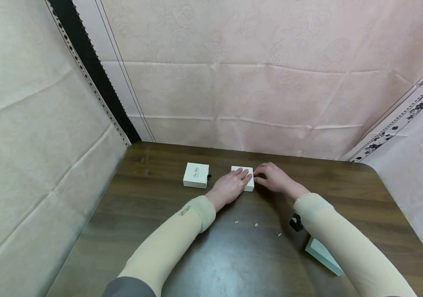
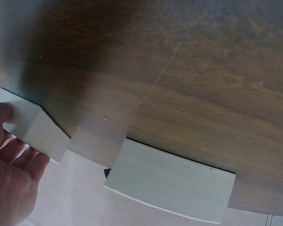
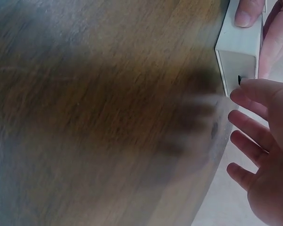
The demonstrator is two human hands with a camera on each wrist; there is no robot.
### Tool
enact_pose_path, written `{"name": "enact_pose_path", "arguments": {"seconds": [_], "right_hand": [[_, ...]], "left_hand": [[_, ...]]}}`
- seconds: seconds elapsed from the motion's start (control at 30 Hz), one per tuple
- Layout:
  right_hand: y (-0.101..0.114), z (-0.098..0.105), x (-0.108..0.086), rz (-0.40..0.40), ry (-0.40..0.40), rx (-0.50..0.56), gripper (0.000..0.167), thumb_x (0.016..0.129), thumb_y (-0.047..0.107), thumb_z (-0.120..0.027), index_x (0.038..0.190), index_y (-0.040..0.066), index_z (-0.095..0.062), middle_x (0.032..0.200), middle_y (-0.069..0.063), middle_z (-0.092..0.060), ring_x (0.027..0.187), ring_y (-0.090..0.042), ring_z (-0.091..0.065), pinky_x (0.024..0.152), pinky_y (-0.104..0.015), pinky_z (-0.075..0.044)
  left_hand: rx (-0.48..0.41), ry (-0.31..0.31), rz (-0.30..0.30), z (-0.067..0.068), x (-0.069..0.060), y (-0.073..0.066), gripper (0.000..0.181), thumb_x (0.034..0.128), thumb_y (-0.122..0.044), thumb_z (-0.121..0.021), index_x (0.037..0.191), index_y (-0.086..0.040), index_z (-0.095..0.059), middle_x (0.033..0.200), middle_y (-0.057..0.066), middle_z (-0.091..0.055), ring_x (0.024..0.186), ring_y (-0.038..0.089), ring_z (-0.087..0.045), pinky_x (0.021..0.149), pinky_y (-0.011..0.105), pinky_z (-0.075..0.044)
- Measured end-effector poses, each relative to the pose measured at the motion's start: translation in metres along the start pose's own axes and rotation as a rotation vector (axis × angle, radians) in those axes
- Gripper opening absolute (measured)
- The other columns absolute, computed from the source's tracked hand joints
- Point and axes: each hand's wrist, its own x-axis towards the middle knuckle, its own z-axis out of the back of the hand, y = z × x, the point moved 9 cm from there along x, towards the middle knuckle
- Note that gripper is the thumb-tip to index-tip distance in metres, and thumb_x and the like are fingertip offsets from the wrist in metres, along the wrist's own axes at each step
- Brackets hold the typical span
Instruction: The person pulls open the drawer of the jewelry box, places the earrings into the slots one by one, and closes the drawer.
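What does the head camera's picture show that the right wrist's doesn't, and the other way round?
Only the head view: three small shiny pieces, a pale green box-like item and lettering on the leftmost white box. Only the right wrist view: a black tab at the end of the held white box. Both: that held box, the left hand, the right hand and the brown table.

Cream sleeves [image 1: 170,241]; apparently grey cloth [image 1: 129,287]

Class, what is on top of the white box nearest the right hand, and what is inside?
The left hand rests its fingers on top of the white box, hiding much of that face. The box appears closed, so its contents, if any, cannot be seen.
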Motion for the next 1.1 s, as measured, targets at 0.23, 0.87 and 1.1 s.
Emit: {"name": "enact_pose_path", "arguments": {"seconds": [0.23, 0.87, 1.1], "right_hand": [[0.0006, -0.0014, 0.0045, 0.017, -0.021, 0.036, 0.009, 0.1, 0.006, -0.07, 0.099, 0.0, -0.076, 0.121, -0.025, -0.071, 0.12, -0.048, -0.061, 0.108, -0.063, -0.048], [-0.0037, -0.0055, 0.006, 0.01, -0.036, 0.055, 0.017, 0.097, 0.0, -0.067, 0.082, 0.008, -0.071, 0.133, -0.028, -0.065, 0.129, -0.049, -0.055, 0.114, -0.062, -0.042], [-0.0057, -0.0004, 0.0018, 0.02, -0.052, 0.037, 0.019, 0.095, -0.001, -0.069, 0.079, 0.009, -0.07, 0.14, -0.031, -0.061, 0.131, -0.05, -0.053, 0.114, -0.064, -0.04]], "left_hand": [[0.008, -0.011, 0.002, 0.0012, 0.001, -0.0006, 0.048, 0.1145, -0.022, -0.052, 0.161, -0.013, -0.049, 0.166, 0.008, -0.047, 0.154, 0.026, -0.044, 0.125, 0.035, -0.036], [0.018, -0.015, -0.002, -0.0002, -0.0009, 0.0002, 0.048, 0.1153, -0.022, -0.05, 0.162, -0.014, -0.048, 0.167, 0.008, -0.046, 0.154, 0.025, -0.044, 0.125, 0.036, -0.037], [0.013, -0.006, 0.003, -0.0005, -0.0021, 0.0006, 0.048, 0.1156, -0.022, -0.049, 0.163, -0.015, -0.047, 0.168, 0.007, -0.045, 0.155, 0.024, -0.042, 0.125, 0.034, -0.036]]}}
